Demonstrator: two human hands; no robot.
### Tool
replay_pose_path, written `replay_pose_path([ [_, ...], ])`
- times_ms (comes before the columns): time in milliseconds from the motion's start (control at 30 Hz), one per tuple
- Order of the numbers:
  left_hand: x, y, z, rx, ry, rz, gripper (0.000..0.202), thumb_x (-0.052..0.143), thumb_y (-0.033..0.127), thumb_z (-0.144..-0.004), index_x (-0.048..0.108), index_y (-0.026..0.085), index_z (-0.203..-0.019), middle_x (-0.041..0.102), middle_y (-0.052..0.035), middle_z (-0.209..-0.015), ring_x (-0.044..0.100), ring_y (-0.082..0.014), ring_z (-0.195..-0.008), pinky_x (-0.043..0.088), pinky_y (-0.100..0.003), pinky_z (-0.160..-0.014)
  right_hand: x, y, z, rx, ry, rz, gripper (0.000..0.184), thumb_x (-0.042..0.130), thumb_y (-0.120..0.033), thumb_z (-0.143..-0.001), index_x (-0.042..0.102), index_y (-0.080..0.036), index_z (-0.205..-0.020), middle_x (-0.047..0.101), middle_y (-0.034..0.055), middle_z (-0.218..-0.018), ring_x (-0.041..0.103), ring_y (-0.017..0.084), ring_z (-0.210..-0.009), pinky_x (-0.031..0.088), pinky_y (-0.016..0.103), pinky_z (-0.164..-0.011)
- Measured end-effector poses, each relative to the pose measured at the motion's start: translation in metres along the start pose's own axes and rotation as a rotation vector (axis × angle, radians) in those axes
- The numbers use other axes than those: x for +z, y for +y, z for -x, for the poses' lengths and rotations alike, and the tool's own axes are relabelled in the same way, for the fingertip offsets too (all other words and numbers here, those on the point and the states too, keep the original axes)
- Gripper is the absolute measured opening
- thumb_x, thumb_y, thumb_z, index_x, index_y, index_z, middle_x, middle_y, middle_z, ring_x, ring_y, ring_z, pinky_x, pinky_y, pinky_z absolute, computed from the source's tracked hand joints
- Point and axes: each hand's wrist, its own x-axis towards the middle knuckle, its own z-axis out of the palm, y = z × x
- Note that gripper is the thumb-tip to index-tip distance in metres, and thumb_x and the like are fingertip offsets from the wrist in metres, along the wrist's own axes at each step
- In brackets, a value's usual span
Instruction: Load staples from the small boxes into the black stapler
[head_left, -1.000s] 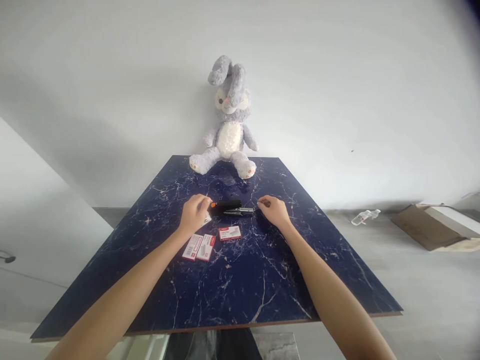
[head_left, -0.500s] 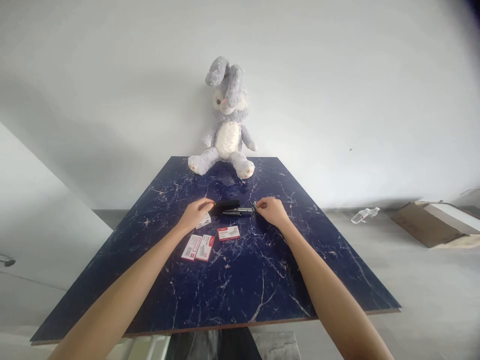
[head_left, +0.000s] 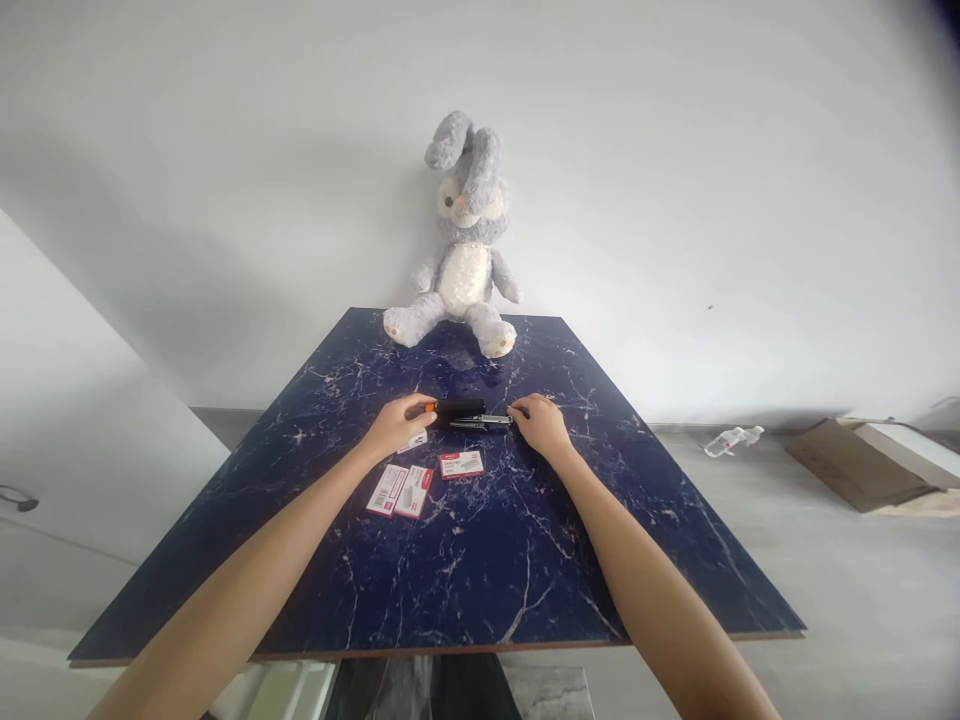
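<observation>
At the middle of the dark blue marbled table (head_left: pixel 465 560), a black stapler (head_left: pixel 466 413) is lying flat with its length running from 9 o'clock to 3 o'clock, an orange tip showing at its 9 o'clock end and a silvery metal part sticking out toward 3 o'clock. The left hand (head_left: pixel 397 428) is resting at the 9 o'clock end of the stapler, its fingers curled together and the fingertips touching the orange end; whether they are pinching it or only pressing on it I cannot tell. The right hand (head_left: pixel 541 427) is sitting at the 3 o'clock end, fingers bunched and bent, the tips meeting the metal part in what looks like a light pinch, though the detail is too small to be sure. Both forearms are reaching in from 6 o'clock.

Just at 6 o'clock of the stapler, a small red and white staple box (head_left: pixel 461 464) is lying flat on the table. Toward 7 o'clock of it, two more staple boxes (head_left: pixel 400 491) are lying side by side, touching each other. A small white piece (head_left: pixel 415 440) is peeking out beneath the left hand.

At 12 o'clock, on the far edge of the table, a grey plush rabbit (head_left: pixel 465 250) is sitting against the white wall. On the floor at 3 o'clock, well apart from the table, a clear plastic bottle (head_left: pixel 731 439) is lying on its side, and a flat cardboard box (head_left: pixel 862 462) is lying beyond it.
</observation>
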Motion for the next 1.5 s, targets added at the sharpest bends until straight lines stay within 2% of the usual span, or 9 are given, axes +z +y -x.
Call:
replay_pose_path([
  [100,-0.001,-0.002,0.0,0.018,-0.025,0.003,0.036,0.065,0.043,-0.084,0.07,0.024,-0.114,0.074,-0.0064,-0.115,0.068,-0.0288,-0.109,0.049,-0.045,-0.103,-0.007,0.002,0.001,0.113,0.017,-0.21,0.02,0.06,-0.037,-0.091,0.075,-0.024,-0.093,0.075,0.0055,-0.088,0.069,0.021,-0.083,0.05,0.032,-0.081],
  [200,-0.001,-0.004,-0.001,0.02,-0.021,-0.008,0.036,0.064,0.042,-0.084,0.07,0.024,-0.114,0.074,-0.0064,-0.115,0.068,-0.0292,-0.11,0.049,-0.045,-0.103,-0.008,0.005,0.001,0.25,-0.025,-0.64,0.03,0.071,-0.048,-0.08,0.073,-0.02,-0.089,0.075,0.004,-0.08,0.068,0.019,-0.072,0.053,0.032,-0.076],
  [367,0.0,-0.008,-0.002,0.023,-0.018,-0.017,0.034,0.064,0.04,-0.085,0.07,0.025,-0.115,0.074,-0.0052,-0.115,0.069,-0.028,-0.109,0.05,-0.044,-0.102,-0.001,0.004,0.003,0.371,-0.108,-0.985,0.044,0.087,-0.048,-0.059,0.074,-0.016,-0.086,0.076,0.0084,-0.096,0.069,0.017,-0.076,0.056,0.031,-0.078],
  [467,0.001,-0.008,-0.002,0.018,-0.018,-0.019,0.034,0.064,0.04,-0.085,0.07,0.026,-0.116,0.074,-0.0049,-0.115,0.069,-0.0278,-0.108,0.049,-0.044,-0.102,-0.001,0.001,0.004,0.347,-0.116,-0.916,0.04,0.084,-0.047,-0.063,0.077,-0.018,-0.088,0.077,0.008,-0.102,0.071,0.019,-0.083,0.056,0.031,-0.081],
  [700,0.0,-0.005,0.0,0.013,-0.02,-0.018,0.034,0.064,0.04,-0.085,0.07,0.025,-0.114,0.074,-0.0057,-0.114,0.069,-0.0285,-0.108,0.051,-0.043,-0.1,-0.016,-0.004,0.004,0.242,-0.123,-0.452,0.03,0.074,-0.048,-0.072,0.081,-0.023,-0.088,0.078,0.003,-0.084,0.07,0.022,-0.076,0.053,0.032,-0.075],
  [900,0.0,0.0,-0.001,-0.003,-0.021,-0.025,0.034,0.064,0.039,-0.084,0.07,0.025,-0.115,0.074,-0.0049,-0.114,0.069,-0.0282,-0.109,0.05,-0.042,-0.101,-0.018,0.005,0.001,0.228,-0.185,-0.391,0.03,0.067,-0.048,-0.079,0.081,-0.022,-0.083,0.077,0.0034,-0.078,0.069,0.022,-0.074,0.051,0.031,-0.068],
  [1067,0.002,-0.004,-0.002,0.011,-0.011,-0.023,0.034,0.066,0.039,-0.083,0.071,0.025,-0.114,0.075,-0.0042,-0.113,0.07,-0.0282,-0.106,0.05,-0.041,-0.1,-0.019,0.01,0.0,0.221,-0.169,-0.356,0.02,0.075,-0.037,-0.074,0.081,-0.024,-0.088,0.079,0.0023,-0.093,0.071,0.023,-0.083,0.053,0.032,-0.081],
  [1300,0.002,-0.003,-0.002,-0.002,-0.008,-0.021,0.034,0.066,0.038,-0.083,0.07,0.025,-0.114,0.074,-0.0045,-0.115,0.069,-0.0281,-0.108,0.049,-0.042,-0.102,-0.02,0.002,0.001,0.106,-0.06,-0.069,0.011,0.072,-0.022,-0.078,0.08,-0.024,-0.086,0.078,0.0041,-0.085,0.072,0.024,-0.084,0.052,0.033,-0.081],
  [1500,0.001,-0.002,-0.001,-0.012,-0.022,-0.04,0.036,0.065,0.041,-0.085,0.069,0.025,-0.117,0.073,-0.0055,-0.118,0.068,-0.0284,-0.11,0.049,-0.043,-0.102,-0.024,-0.001,0.003,0.09,-0.056,-0.288,0.017,0.068,-0.032,-0.085,0.079,-0.025,-0.096,0.078,0.0019,-0.094,0.072,0.022,-0.088,0.052,0.033,-0.086],
])
